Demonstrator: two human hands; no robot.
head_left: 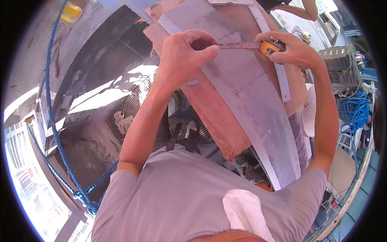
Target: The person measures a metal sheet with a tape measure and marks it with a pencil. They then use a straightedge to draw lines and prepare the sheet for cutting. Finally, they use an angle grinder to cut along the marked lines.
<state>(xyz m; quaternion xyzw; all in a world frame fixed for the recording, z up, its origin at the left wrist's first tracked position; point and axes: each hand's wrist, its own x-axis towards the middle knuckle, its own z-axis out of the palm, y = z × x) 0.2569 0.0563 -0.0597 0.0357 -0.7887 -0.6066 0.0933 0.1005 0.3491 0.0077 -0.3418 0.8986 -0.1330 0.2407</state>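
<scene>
A yellow and black tape measure point(267, 48) is gripped in my right hand point(297, 49). Its reddish, worn blade point(240, 45) is drawn out level to the left. My left hand point(186, 58) pinches the free end of that blade between thumb and fingers. Both hands are over a long grey sheet point(254, 90), which lies on reddish-brown boards point(215, 115) with a frayed near end. Below my right hand, a flat metal strip point(283, 78) with a hole at its end rests along the sheet's right side.
Blue rope point(50, 88) hangs down the left side, knotted at lower left. A yellow container point(71, 12) sits at upper left. Another person's arm point(300, 10) shows at the top right. Coiled blue rope point(354, 108) and dark stacked boxes point(335, 60) are at the right.
</scene>
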